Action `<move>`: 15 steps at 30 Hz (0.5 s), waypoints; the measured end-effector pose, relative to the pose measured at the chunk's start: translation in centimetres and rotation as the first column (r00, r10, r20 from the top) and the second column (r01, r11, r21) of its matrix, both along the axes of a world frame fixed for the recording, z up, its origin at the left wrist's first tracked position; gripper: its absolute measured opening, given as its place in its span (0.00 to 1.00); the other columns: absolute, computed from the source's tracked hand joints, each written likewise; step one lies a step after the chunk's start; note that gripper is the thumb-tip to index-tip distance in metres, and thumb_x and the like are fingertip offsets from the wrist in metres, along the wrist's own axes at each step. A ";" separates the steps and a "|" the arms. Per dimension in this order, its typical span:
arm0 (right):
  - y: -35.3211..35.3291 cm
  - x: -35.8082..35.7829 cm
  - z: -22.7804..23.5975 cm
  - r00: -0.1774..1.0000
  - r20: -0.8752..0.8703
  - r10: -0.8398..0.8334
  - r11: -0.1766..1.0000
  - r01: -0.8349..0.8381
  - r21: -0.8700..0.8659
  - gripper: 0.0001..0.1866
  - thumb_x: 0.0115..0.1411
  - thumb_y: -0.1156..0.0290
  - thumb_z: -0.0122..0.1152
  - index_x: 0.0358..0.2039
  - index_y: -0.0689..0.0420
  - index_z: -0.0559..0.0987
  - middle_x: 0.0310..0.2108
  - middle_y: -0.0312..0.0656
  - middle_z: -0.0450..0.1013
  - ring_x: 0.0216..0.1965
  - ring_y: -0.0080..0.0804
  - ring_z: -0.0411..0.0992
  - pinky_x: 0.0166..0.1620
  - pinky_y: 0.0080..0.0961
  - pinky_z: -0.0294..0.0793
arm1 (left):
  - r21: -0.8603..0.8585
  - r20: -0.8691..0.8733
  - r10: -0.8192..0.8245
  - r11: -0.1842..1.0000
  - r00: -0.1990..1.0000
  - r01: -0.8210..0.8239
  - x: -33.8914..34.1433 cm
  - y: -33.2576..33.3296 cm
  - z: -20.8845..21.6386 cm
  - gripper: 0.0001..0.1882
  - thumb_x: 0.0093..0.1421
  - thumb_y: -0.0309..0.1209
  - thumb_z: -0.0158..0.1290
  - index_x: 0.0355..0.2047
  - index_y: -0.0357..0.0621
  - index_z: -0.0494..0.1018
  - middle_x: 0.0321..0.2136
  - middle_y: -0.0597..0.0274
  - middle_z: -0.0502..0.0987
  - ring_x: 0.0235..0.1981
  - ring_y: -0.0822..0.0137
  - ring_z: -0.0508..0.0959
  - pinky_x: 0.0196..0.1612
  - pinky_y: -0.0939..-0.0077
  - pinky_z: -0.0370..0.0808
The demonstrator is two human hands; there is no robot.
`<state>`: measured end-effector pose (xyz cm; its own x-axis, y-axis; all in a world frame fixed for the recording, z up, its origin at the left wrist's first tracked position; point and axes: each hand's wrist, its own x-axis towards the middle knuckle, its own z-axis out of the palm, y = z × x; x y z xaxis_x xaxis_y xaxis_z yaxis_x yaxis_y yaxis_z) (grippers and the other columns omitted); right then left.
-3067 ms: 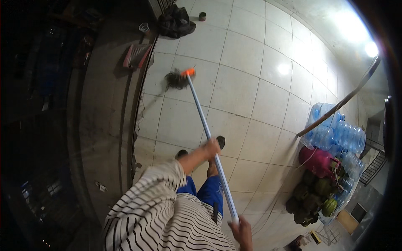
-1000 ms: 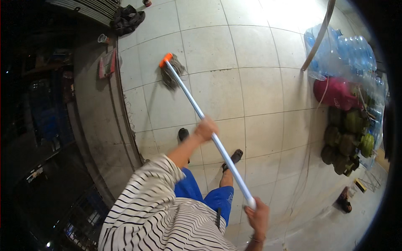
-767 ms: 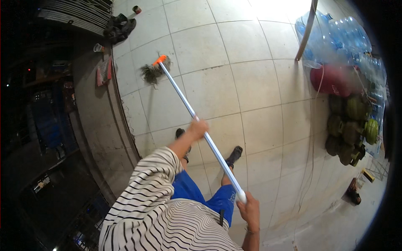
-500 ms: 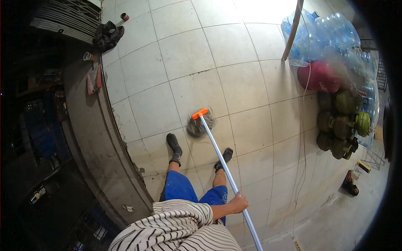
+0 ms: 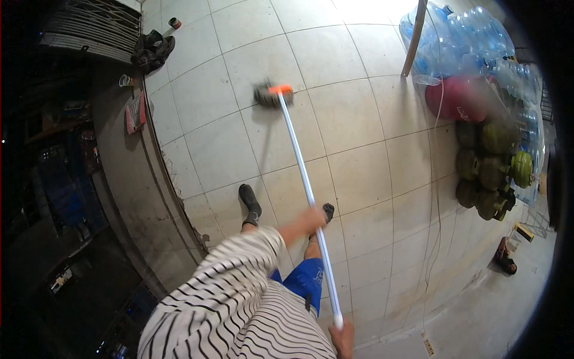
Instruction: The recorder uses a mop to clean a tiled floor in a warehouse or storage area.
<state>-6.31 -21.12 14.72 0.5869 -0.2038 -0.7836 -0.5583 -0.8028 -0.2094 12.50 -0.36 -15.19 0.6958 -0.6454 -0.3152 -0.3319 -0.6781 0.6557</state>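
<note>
Left hand was closed around the mop partway up its handle, right hand curled around the top end: 2 grips, well apart, likely for leverage! Out beyond the feet, its blurred grey head sat over pale floor tiles.

The mop handle looks smooth and slightly glossy, its orange clamp plastic, its grey head rough, stringy fibre. At upper right, the water bottles are clear, shiny plastic; below them, the green cylinders look like matt painted metal. The central floor tiles look smooth, faintly glossy.
</note>
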 end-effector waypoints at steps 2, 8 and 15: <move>-3.8 -4.8 7.3 0.978 -0.185 -0.096 0.983 0.063 -0.175 0.18 0.44 0.69 0.53 0.35 0.66 0.69 0.28 0.50 0.67 0.28 0.34 0.62 0.34 0.32 0.63 | -0.075 -0.134 0.158 0.983 0.978 -0.169 -8.0 -5.5 4.3 0.02 0.37 0.28 0.50 0.14 0.47 0.72 0.18 0.61 0.71 0.30 0.59 0.73 0.36 0.44 0.63; -2.7 2.2 14.5 0.962 -0.225 -0.156 0.936 0.071 -0.345 0.09 0.43 0.72 0.51 0.20 0.67 0.70 0.15 0.41 0.65 0.19 0.33 0.58 0.23 0.33 0.61 | -0.339 0.195 0.119 0.939 0.974 -0.047 -5.7 -8.7 9.7 0.03 0.40 0.30 0.49 0.14 0.50 0.72 0.18 0.65 0.71 0.29 0.63 0.72 0.48 0.49 0.58; 19.6 14.1 -10.2 0.996 0.081 -0.023 0.973 0.004 0.229 0.07 0.43 0.72 0.53 0.20 0.60 0.67 0.14 0.33 0.62 0.18 0.19 0.60 0.20 0.21 0.60 | -0.109 0.398 0.462 0.882 0.793 -0.459 18.2 17.1 -4.8 0.08 0.49 0.28 0.43 0.30 0.39 0.68 0.28 0.51 0.72 0.32 0.52 0.74 0.32 0.59 0.71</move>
<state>7.74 -1.50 4.51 0.6503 -0.0332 -0.7590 -0.5415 -0.7211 -0.4323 30.71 16.76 -20.00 0.9743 -0.2171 0.0595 -0.2144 -0.8144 0.5392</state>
